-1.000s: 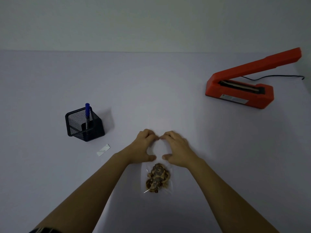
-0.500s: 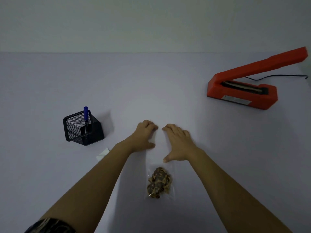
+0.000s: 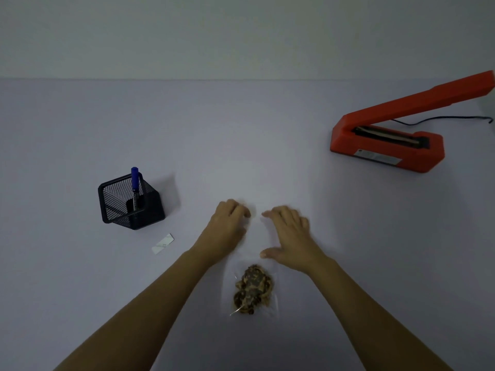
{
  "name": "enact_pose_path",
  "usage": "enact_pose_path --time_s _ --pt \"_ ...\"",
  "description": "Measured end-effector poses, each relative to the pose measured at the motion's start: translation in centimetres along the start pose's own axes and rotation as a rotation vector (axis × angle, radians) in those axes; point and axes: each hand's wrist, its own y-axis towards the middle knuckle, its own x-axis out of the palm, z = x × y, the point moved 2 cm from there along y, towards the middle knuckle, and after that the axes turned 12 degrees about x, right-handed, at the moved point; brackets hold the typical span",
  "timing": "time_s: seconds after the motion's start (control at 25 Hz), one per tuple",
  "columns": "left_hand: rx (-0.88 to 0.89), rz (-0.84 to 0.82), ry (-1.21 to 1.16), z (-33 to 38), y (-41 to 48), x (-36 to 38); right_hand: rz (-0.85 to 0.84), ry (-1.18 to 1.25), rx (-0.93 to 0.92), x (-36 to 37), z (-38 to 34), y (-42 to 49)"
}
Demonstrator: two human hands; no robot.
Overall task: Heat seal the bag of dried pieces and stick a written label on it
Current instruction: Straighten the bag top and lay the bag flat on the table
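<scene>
Parted from the earlier pinch, resting on the bag (image 3: 253, 287) with left hand (image 3: 227, 227) (fingers loosely curled) and right hand (image 3: 290, 236), fingers spread. Not yet sealed or labelled.

Before you is a wide table (image 3: 80, 135) with a plain lilac-grey top. Behind its far edge stands a bare, pale wall (image 3: 241, 36). The light is dim, a little brighter at the table's middle.

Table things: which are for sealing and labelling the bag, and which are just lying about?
For the job: bag of dried pieces, orange heat sealer, white label strip, blue marker.
Just lying about: black mesh pot, which only holds the marker.
</scene>
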Motion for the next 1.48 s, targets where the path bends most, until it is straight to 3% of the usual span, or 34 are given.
enact_pose_path --time_s 0.08,0.2,0.64,0.88,1.04,1.48 --pt "0.109 0.022 0.072 0.5 -1.7 1.2 0.016 0.100 -0.112 0.9 0.0 -0.8" --pt "0.095 0.023 0.050 0.2 -2.5 1.8 0.004 0.176 -0.211 1.9 -0.2 -1.3" --pt "0.020 -0.196 -0.098 -0.2 -1.6 0.1 -0.091 0.051 -0.032 0.8 -0.6 0.2" --pt "0.130 -0.089 0.015 0.7 -3.9 0.5 0.031 0.032 -0.126 1.3 -0.1 -0.9" --pt "0.193 -0.105 -0.070 1.6 -4.3 1.6 0.013 0.093 -0.261 1.8 -0.3 -1.3" --pt "0.034 -0.290 -0.137 0.5 -2.0 0.1 -0.081 0.050 -0.131 1.1 -0.8 -0.2"
